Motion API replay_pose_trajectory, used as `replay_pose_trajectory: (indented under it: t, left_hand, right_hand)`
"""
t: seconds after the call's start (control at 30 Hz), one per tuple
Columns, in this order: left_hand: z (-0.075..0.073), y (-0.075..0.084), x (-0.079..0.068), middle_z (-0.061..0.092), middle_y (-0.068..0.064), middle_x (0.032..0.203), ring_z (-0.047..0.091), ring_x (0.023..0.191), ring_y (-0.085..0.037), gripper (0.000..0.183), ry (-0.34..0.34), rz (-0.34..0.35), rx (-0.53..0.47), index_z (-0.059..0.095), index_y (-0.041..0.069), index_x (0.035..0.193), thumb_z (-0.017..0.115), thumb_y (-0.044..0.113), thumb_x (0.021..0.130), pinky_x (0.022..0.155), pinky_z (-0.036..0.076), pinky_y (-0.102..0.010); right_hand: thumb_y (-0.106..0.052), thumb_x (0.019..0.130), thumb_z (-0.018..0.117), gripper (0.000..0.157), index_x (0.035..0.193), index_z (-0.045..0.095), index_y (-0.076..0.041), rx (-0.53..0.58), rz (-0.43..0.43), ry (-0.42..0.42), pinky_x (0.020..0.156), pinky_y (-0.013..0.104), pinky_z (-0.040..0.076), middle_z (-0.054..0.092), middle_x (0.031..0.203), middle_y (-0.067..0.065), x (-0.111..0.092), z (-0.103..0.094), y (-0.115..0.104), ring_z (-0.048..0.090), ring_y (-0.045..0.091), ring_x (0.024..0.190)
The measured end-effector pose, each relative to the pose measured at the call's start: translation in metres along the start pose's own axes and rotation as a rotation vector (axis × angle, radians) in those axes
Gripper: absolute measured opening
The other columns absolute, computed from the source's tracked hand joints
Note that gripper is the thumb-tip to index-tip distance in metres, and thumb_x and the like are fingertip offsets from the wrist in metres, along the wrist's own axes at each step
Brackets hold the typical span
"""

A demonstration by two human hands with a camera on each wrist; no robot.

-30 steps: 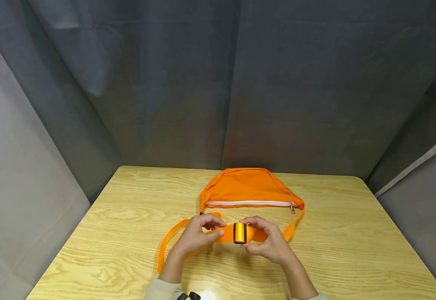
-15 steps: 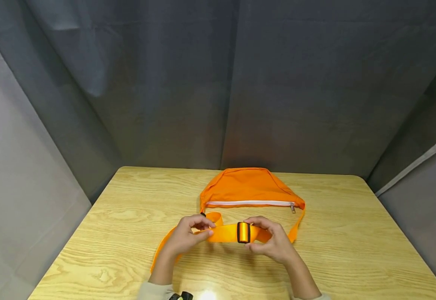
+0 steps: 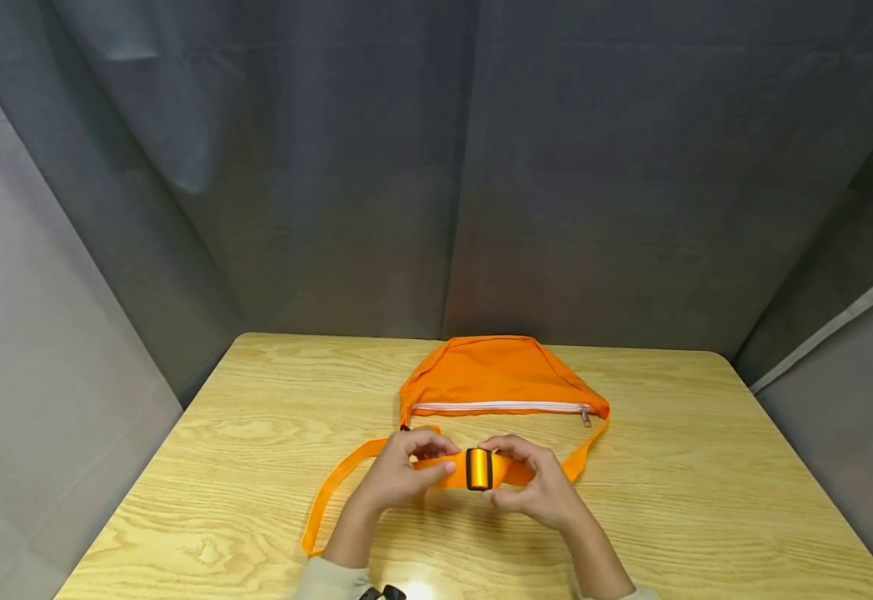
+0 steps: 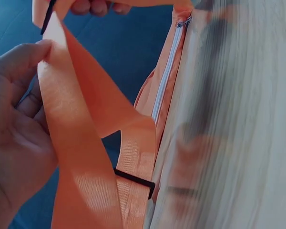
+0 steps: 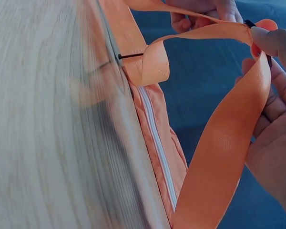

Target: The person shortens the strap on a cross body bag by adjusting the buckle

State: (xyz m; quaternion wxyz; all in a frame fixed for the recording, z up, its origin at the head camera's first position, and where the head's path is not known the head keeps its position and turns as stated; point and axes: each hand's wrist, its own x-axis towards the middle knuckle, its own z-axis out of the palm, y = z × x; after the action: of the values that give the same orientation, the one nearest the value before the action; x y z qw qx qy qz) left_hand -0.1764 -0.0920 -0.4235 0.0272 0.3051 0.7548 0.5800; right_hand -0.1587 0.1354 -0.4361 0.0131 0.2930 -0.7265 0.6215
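An orange waist bag (image 3: 504, 375) lies at the back of the table with its white zipper (image 3: 496, 407) facing the person. In front of it, its orange strap (image 3: 331, 492) is lifted between both hands. My left hand (image 3: 395, 479) pinches the strap just left of a black slide buckle (image 3: 479, 469). From the other side, my right hand (image 3: 541, 487) holds this buckle at its top and bottom edges, thumb (image 5: 271, 40) against it in the right wrist view. A strap loop runs through the buckle. Farther along the strap, a black ring (image 4: 133, 177) shows in the left wrist view.
The wooden table (image 3: 706, 475) carries the bag and the slack strap, which loops out left of the left forearm. A dark grey curtain (image 3: 594, 183) stands behind the table, and lighter grey panels flank it. A small black object (image 3: 384, 592) sits by the left sleeve.
My left hand slid left along the strap, away from the buckle, then came back right close to it. The buckle shifted slightly right and back left; the bag stayed put.
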Motion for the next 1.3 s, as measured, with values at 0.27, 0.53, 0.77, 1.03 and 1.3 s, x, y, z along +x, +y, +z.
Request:
replay_pose_trajectory:
  t: [0.27, 0.53, 0.77, 1.03, 1.3]
  left_hand:
    - [-0.010, 0.001, -0.003, 0.066, -0.010, 0.089, 0.058, 0.078, -0.015, 0.012, -0.002, -0.033, 0.025, 0.069, -0.001, 0.096, 0.066, 0.000, 0.084, 0.071, 0.049, -0.034]
    - [-0.017, 0.002, -0.006, 0.066, -0.009, 0.093, 0.058, 0.083, -0.016, 0.013, 0.027, -0.091, 0.022, 0.070, -0.001, 0.097, 0.067, 0.001, 0.084, 0.074, 0.049, -0.035]
    - [-0.004, 0.005, -0.005, 0.064, -0.010, 0.103, 0.057, 0.096, -0.025, 0.033, 0.004, 0.002, 0.033, 0.067, 0.000, 0.106, 0.077, 0.005, 0.075, 0.085, 0.045, -0.040]
    - [0.010, 0.006, -0.002, 0.065, -0.004, 0.105, 0.058, 0.097, -0.021, 0.049, -0.023, -0.018, -0.039, 0.065, 0.003, 0.110, 0.084, 0.005, 0.065, 0.086, 0.047, -0.038]
    - [0.009, 0.009, -0.004, 0.065, -0.006, 0.101, 0.059, 0.091, -0.019, 0.048, 0.006, -0.001, -0.040, 0.066, 0.002, 0.107, 0.084, -0.001, 0.063, 0.080, 0.049, -0.034]
  right_hand:
    - [0.005, 0.066, 0.080, 0.050, 0.111, 0.063, -0.005, -0.067, 0.044, 0.036, 0.083, 0.030, 0.048, 0.062, 0.111, 0.009, -0.003, -0.008, 0.025, 0.059, 0.020, 0.097]
    - [0.006, 0.068, 0.078, 0.049, 0.113, 0.061, 0.000, 0.005, 0.008, 0.020, 0.080, 0.033, 0.050, 0.061, 0.111, 0.016, -0.004, -0.011, 0.024, 0.060, 0.023, 0.093]
    - [0.002, 0.069, 0.079, 0.048, 0.113, 0.061, -0.001, 0.008, -0.003, 0.025, 0.078, 0.031, 0.051, 0.062, 0.110, 0.014, -0.005, -0.007, 0.024, 0.060, 0.021, 0.091]
    - [-0.003, 0.072, 0.079, 0.044, 0.112, 0.062, -0.004, -0.018, -0.008, -0.003, 0.081, 0.030, 0.049, 0.062, 0.111, 0.010, -0.005, -0.002, 0.026, 0.058, 0.021, 0.096]
    - [-0.006, 0.081, 0.071, 0.036, 0.115, 0.060, -0.002, -0.066, 0.063, -0.064, 0.075, 0.031, 0.051, 0.061, 0.110, 0.013, -0.009, -0.019, 0.021, 0.060, 0.019, 0.091]
